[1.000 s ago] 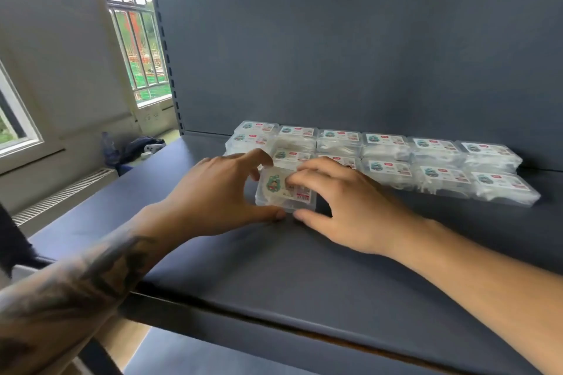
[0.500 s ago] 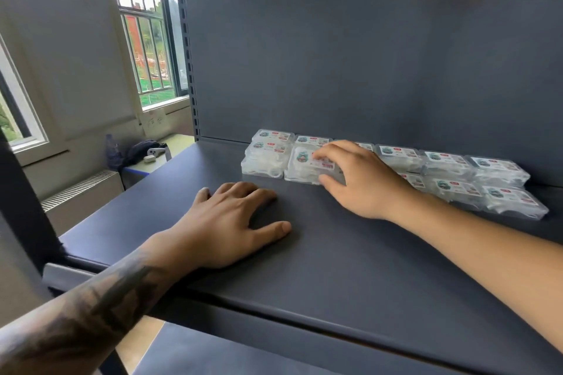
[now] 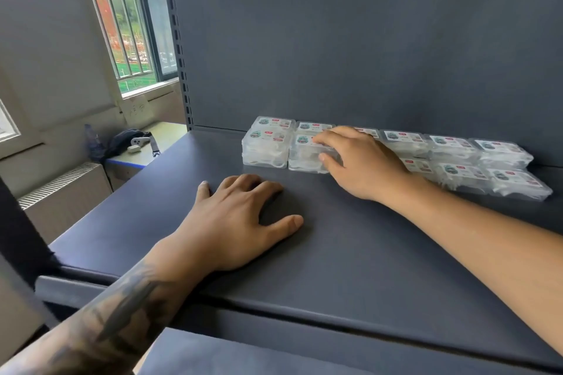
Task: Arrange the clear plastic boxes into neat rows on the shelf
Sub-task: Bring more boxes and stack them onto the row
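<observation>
1. Right hand (image 3: 362,161) is on a clear box (image 3: 307,155) in the front row, fingers on its lid, thumb curled against its front face, gripping it.
2. Just left of that hand sits the end stack of boxes (image 3: 265,148); more boxes (image 3: 487,161) line up to its right, against the back panel.
3. Left hand (image 3: 234,222) lies flat on the shelf (image 3: 365,253), fingers spread, holding nothing, nearer than the rows.

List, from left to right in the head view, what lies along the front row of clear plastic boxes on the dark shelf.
Leftmost clear plastic box with printed label → second clear box, held by the right hand → two further clear boxes, and rightmost.
</observation>
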Motion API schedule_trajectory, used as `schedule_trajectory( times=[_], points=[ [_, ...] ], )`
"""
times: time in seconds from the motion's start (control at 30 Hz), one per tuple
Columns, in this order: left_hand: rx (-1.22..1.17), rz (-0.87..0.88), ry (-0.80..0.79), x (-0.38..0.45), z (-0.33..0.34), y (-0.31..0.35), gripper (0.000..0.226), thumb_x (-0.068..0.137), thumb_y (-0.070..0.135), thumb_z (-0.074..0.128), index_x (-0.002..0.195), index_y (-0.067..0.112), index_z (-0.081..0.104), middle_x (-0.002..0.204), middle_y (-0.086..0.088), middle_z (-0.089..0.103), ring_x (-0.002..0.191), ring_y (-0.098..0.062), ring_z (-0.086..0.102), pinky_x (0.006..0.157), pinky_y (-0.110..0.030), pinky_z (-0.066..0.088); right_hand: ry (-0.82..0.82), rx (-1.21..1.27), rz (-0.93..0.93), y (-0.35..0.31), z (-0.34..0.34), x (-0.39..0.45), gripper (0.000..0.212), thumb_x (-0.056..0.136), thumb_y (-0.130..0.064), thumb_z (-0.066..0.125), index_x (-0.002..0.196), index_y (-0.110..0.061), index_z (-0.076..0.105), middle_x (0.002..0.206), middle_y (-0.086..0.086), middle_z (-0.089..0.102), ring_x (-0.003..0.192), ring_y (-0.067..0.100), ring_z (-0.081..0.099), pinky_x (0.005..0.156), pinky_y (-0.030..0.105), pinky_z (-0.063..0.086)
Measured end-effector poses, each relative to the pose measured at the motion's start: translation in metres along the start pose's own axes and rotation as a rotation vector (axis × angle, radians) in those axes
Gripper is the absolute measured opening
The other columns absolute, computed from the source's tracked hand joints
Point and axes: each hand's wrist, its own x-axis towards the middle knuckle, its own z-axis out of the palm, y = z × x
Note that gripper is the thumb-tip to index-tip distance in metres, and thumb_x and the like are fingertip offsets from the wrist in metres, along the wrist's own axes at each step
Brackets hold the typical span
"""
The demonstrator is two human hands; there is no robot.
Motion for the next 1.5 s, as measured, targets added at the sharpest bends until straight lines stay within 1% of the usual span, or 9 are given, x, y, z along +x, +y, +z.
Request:
schedule_trajectory(
  times=[0.13,0.27,0.37,0.47,0.77,0.93,1.07,1.3,1.5],
  points=[
    [0.011,-0.001,-0.010,-0.001,-0.003,-0.001,0.084,0.078,0.095,0.012,0.143,0.049,0.038,0.152,0.017,0.040,0.143,-0.014,0.035,0.112,-0.045,0.030,-0.019,-0.065,0.077,-0.006,-0.004,-0.019,0.050,0.104,-0.046,0.047,0.152,-0.036,0.041,0.162,-0.002,0.032,0.143,0.029,0.040,0.113,0.044,0.039],
    [0.031,0.003,-0.066,-0.003,-0.011,0.012,0.077,0.083,0.090,0.015,0.144,0.049,0.038,0.155,0.015,0.040,0.144,-0.018,0.037,0.115,-0.044,0.032,-0.089,-0.095,0.105,-0.004,-0.019,-0.066,0.047,0.105,-0.051,0.040,0.150,-0.036,0.042,0.162,-0.005,0.031,0.144,0.027,0.038,0.113,0.045,0.037],
    [0.009,0.043,-0.150,-0.008,-0.016,0.043,0.071,0.089,0.081,0.018,0.150,0.049,0.034,0.160,0.017,0.035,0.149,-0.017,0.031,0.119,-0.046,0.028,-0.190,-0.083,0.145,0.008,-0.034,-0.109,0.052,0.105,-0.058,0.036,0.152,-0.037,0.039,0.163,-0.006,0.030,0.147,0.025,0.034,0.115,0.043,0.034],
    [0.020,0.122,-0.137,-0.015,-0.014,0.093,0.064,0.090,0.080,0.018,0.144,0.051,0.037,0.155,0.017,0.040,0.145,-0.018,0.037,0.117,-0.049,0.032,-0.215,-0.114,0.164,0.031,-0.057,-0.158,0.055,0.103,-0.063,0.033,0.152,-0.039,0.039,0.161,-0.007,0.036,0.145,0.022,0.038,0.115,0.044,0.035],
    [-0.148,0.470,-0.065,-0.080,0.019,0.345,0.047,0.100,0.066,0.030,0.141,0.048,0.044,0.140,0.012,0.054,0.130,-0.020,0.051,0.104,-0.046,0.041,-0.133,-0.132,0.370,0.138,-0.153,-0.387,0.060,0.099,-0.069,0.038,0.151,-0.040,0.036,0.155,-0.009,0.044,0.138,0.022,0.047,0.107,0.045,0.044],
    [-0.178,0.621,-0.014,-0.119,0.049,0.499,0.051,0.100,0.065,0.034,0.146,0.043,0.043,0.148,0.011,0.050,0.134,-0.022,0.050,0.111,-0.043,0.036,-0.078,-0.171,0.562,0.209,-0.200,-0.528,0.058,0.101,-0.064,0.040,0.151,-0.035,0.040,0.153,-0.005,0.043,0.136,0.025,0.047,0.102,0.040,0.044],
    [-0.259,0.758,-0.116,-0.141,0.070,0.605,0.046,0.099,0.065,0.035,0.138,0.046,0.049,0.144,0.013,0.052,0.134,-0.018,0.050,0.113,-0.043,0.037,-0.092,-0.183,0.728,0.258,-0.231,-0.623,0.058,0.102,-0.064,0.038,0.151,-0.034,0.040,0.152,-0.001,0.045,0.133,0.027,0.049,0.100,0.047,0.048],
    [-0.238,0.976,-0.159,-0.151,0.091,0.767,0.048,0.102,0.064,0.035,0.144,0.044,0.046,0.149,0.011,0.050,0.134,-0.020,0.051,0.115,-0.047,0.036,0.056,-0.180,0.916,0.344,-0.267,-0.742,0.050,0.102,-0.056,0.046,0.145,-0.030,0.049,0.147,-0.001,0.050,0.133,0.026,0.050,0.102,0.049,0.048],
    [-0.180,1.111,-0.027,-0.121,0.121,0.893,0.049,0.101,0.063,0.033,0.145,0.043,0.045,0.153,0.014,0.047,0.140,-0.021,0.045,0.111,-0.049,0.036,0.061,-0.221,1.024,0.429,-0.293,-0.793,0.045,0.102,-0.055,0.047,0.139,-0.030,0.050,0.142,-0.001,0.051,0.128,0.026,0.053,0.099,0.049,0.049]
  ],
)
